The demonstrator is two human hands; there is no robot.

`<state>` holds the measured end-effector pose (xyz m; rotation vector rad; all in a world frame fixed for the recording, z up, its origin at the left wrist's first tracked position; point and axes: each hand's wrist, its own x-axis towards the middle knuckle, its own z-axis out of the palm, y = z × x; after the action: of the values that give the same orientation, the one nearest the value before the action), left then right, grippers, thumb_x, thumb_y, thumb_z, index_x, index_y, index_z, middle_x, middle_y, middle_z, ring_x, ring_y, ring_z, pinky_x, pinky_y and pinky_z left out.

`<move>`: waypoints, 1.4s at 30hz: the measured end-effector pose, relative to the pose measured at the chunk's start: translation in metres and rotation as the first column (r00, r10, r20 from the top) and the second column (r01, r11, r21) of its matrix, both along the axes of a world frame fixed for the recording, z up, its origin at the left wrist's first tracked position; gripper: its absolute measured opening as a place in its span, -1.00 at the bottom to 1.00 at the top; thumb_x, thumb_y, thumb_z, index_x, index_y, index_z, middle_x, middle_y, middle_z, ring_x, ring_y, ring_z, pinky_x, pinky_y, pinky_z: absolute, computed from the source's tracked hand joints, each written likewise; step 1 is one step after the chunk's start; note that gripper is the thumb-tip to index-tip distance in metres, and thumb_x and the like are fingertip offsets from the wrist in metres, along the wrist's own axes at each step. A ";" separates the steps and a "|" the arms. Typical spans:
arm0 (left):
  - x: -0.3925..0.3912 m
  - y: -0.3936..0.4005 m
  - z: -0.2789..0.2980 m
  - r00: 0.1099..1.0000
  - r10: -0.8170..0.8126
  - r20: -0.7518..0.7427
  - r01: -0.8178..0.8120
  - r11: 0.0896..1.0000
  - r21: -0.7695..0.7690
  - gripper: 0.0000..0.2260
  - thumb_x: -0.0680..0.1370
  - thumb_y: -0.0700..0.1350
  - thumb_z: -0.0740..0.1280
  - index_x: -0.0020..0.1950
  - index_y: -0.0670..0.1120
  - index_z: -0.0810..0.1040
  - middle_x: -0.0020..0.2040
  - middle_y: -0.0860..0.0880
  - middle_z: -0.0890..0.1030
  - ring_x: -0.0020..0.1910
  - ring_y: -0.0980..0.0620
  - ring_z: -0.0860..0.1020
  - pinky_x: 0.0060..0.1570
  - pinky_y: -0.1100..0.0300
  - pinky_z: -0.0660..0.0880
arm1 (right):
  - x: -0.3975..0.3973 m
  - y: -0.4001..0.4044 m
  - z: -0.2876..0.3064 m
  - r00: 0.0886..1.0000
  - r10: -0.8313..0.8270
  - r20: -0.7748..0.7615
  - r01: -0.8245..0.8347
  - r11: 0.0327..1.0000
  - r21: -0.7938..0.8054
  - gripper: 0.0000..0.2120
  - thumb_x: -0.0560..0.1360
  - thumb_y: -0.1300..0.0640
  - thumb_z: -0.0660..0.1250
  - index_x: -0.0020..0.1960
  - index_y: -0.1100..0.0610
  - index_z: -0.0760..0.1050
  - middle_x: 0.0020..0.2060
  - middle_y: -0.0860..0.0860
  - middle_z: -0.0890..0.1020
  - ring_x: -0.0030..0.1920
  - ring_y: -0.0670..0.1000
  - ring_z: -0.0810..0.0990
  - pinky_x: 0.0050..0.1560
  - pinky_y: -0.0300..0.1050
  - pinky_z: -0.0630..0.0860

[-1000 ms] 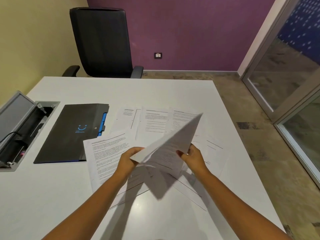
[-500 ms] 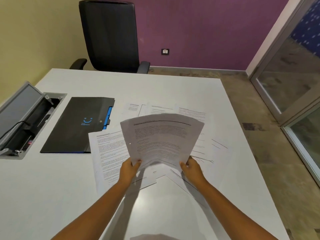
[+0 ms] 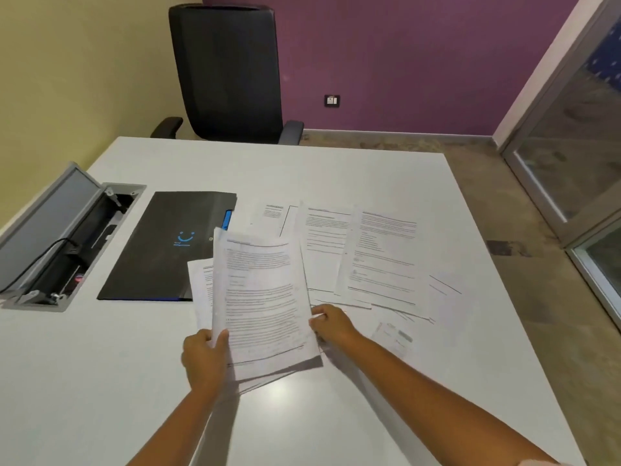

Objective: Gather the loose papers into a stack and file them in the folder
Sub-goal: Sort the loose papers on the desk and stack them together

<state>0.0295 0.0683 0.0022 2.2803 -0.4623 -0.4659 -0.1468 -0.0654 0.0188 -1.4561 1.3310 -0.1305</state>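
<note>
A small stack [image 3: 265, 304] is gripped at its near edge by the left hand [image 3: 205, 358]; right hand [image 3: 331, 322] pinches its right side; loose papers [image 3: 379, 260] lie just right, nearer the right hand; folder [image 3: 168, 247] shut, to the left on the surface [image 3: 100, 381].

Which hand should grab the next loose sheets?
Right, probably. The left hand grips the gathered stack, while the right hand only pinches its edge, right beside the loose sheets spread on the table.
</note>
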 end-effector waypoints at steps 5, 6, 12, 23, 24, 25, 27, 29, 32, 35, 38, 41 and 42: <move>0.010 0.016 -0.016 0.994 0.083 -0.074 -0.068 0.979 0.190 -0.79 0.49 -0.18 0.35 -0.07 -0.36 0.53 -0.07 -0.31 0.58 -0.18 -0.26 0.52 -0.08 -0.06 0.48 | 0.011 0.019 -0.024 0.980 0.092 -0.174 -0.102 0.994 -0.047 -0.66 0.49 0.14 0.25 0.25 0.16 0.39 0.21 0.09 0.50 0.18 0.08 0.51 0.07 -0.16 0.44; 0.011 0.017 -0.017 0.983 0.109 -0.150 -0.085 0.984 0.155 -0.78 0.50 -0.19 0.33 0.00 -0.35 0.49 -0.03 -0.30 0.56 -0.09 -0.29 0.53 -0.06 -0.06 0.47 | 0.012 0.020 -0.026 0.980 0.081 -0.180 -0.092 0.995 -0.051 -0.64 0.49 0.13 0.25 0.27 0.16 0.38 0.22 0.10 0.49 0.19 0.08 0.51 0.10 -0.14 0.44; 0.010 0.017 -0.013 0.849 0.181 -0.497 -0.212 0.977 -0.007 -0.52 0.51 -0.26 0.31 0.38 -0.25 0.21 0.35 -0.28 0.36 0.27 -0.29 0.40 0.21 -0.07 0.37 | 0.010 0.016 -0.026 0.984 0.041 -0.175 -0.031 0.998 0.061 -0.67 0.48 0.13 0.28 0.24 0.15 0.46 0.19 0.07 0.58 0.14 0.07 0.57 0.08 -0.15 0.47; 0.023 0.023 -0.017 0.856 -0.054 -0.514 0.078 0.997 0.025 -0.91 0.51 -0.24 0.30 -0.04 -0.25 0.46 -0.01 -0.28 0.61 -0.12 -0.20 0.56 -0.05 -0.03 0.51 | -0.011 0.013 -0.022 0.981 0.163 -0.107 -0.167 0.986 -0.024 -0.65 0.55 0.20 0.24 0.33 0.17 0.40 0.28 0.09 0.52 0.25 0.06 0.51 0.14 -0.22 0.41; 0.022 0.021 -0.014 0.865 -0.074 -0.497 0.081 0.997 -0.007 -0.91 0.52 -0.23 0.30 -0.04 -0.24 0.46 -0.03 -0.26 0.62 -0.14 -0.18 0.57 -0.05 -0.05 0.52 | -0.012 0.013 -0.021 0.982 0.165 -0.089 -0.170 0.984 -0.058 -0.66 0.55 0.20 0.23 0.33 0.17 0.40 0.28 0.08 0.52 0.25 0.06 0.50 0.16 -0.22 0.40; 0.020 0.018 -0.010 0.874 -0.097 -0.477 0.084 0.995 -0.049 -0.92 0.53 -0.23 0.29 -0.04 -0.23 0.45 -0.05 -0.21 0.62 -0.17 -0.15 0.57 -0.07 -0.07 0.54 | -0.014 0.014 -0.018 0.986 0.153 -0.062 -0.159 0.983 -0.097 -0.66 0.55 0.21 0.23 0.32 0.17 0.40 0.27 0.08 0.53 0.24 0.04 0.51 0.17 -0.24 0.41; 0.013 0.011 -0.002 0.894 -0.122 -0.431 0.061 0.986 -0.153 -0.95 0.54 -0.21 0.28 -0.03 -0.17 0.45 -0.09 -0.12 0.62 -0.18 -0.10 0.59 -0.20 0.02 0.57 | -0.018 0.013 -0.012 0.996 0.072 0.043 -0.064 0.986 -0.152 -0.71 0.54 0.24 0.25 0.25 0.11 0.47 0.19 0.04 0.59 0.15 -0.06 0.56 0.07 -0.39 0.44; 0.007 0.003 0.008 0.914 -0.125 -0.385 0.030 0.970 -0.242 -0.96 0.53 -0.17 0.29 -0.07 -0.09 0.44 -0.09 -0.04 0.62 -0.14 -0.04 0.61 -0.27 0.21 0.54 | -0.023 0.011 -0.001 0.980 -0.029 0.196 0.061 0.986 -0.157 -0.73 0.52 0.28 0.28 0.02 -0.08 0.57 -0.01 -0.11 0.66 -0.02 -0.21 0.61 -0.12 -0.53 0.46; 0.005 -0.010 0.024 0.930 -0.144 -0.339 0.017 0.936 -0.351 -0.92 0.50 -0.16 0.33 -0.08 0.00 0.48 -0.10 0.07 0.61 -0.10 0.08 0.60 -0.30 0.37 0.53 | -0.029 -0.002 0.012 0.950 -0.068 0.306 0.119 0.981 -0.151 -0.67 0.50 0.33 0.30 -0.01 -0.12 0.55 -0.07 -0.25 0.62 -0.05 -0.29 0.60 -0.13 -0.51 0.50; 0.011 -0.024 0.035 0.937 -0.196 -0.288 0.070 0.916 -0.395 -0.80 0.50 -0.22 0.34 0.09 -0.02 0.50 -0.04 0.11 0.60 -0.06 0.12 0.57 -0.11 0.32 0.51 | -0.028 -0.020 0.022 0.960 0.013 0.281 0.039 0.983 -0.179 -0.63 0.50 0.30 0.32 0.29 0.14 0.42 0.06 -0.09 0.58 0.07 -0.10 0.59 -0.01 -0.39 0.53; 0.009 -0.039 0.042 0.918 -0.276 -0.286 0.176 0.927 -0.332 -0.84 0.51 -0.26 0.32 0.00 -0.02 0.50 -0.15 0.07 0.55 -0.12 0.13 0.51 -0.11 0.33 0.43 | -0.023 -0.033 0.029 0.964 -0.043 0.262 0.073 0.992 -0.107 -0.64 0.44 0.23 0.41 0.19 0.13 0.42 -0.01 -0.06 0.59 0.04 -0.02 0.56 0.09 -0.27 0.48; -0.009 -0.048 0.039 0.893 -0.391 -0.222 0.352 0.915 -0.198 -0.87 0.49 -0.27 0.33 -0.11 -0.03 0.50 -0.20 -0.02 0.55 -0.14 0.11 0.54 -0.18 0.38 0.45 | -0.022 -0.035 0.028 0.962 -0.025 0.271 0.048 0.996 -0.076 -0.78 0.43 0.19 0.42 0.06 0.07 0.52 -0.10 -0.06 0.64 0.01 0.02 0.62 -0.05 -0.31 0.54; -0.016 -0.049 0.039 0.894 -0.379 -0.237 0.346 0.922 -0.172 -0.90 0.50 -0.24 0.33 -0.03 -0.08 0.51 -0.13 -0.10 0.58 -0.08 -0.01 0.56 -0.11 0.26 0.48 | -0.022 -0.035 0.028 0.961 -0.021 0.275 0.043 0.996 -0.073 -0.76 0.45 0.19 0.41 0.11 0.14 0.54 -0.05 0.02 0.66 0.05 0.07 0.63 -0.01 -0.24 0.54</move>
<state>0.0133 0.0189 0.0409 1.9724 -0.7623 -0.8933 -0.1692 -0.1005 0.0466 -1.4237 1.1329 -0.3958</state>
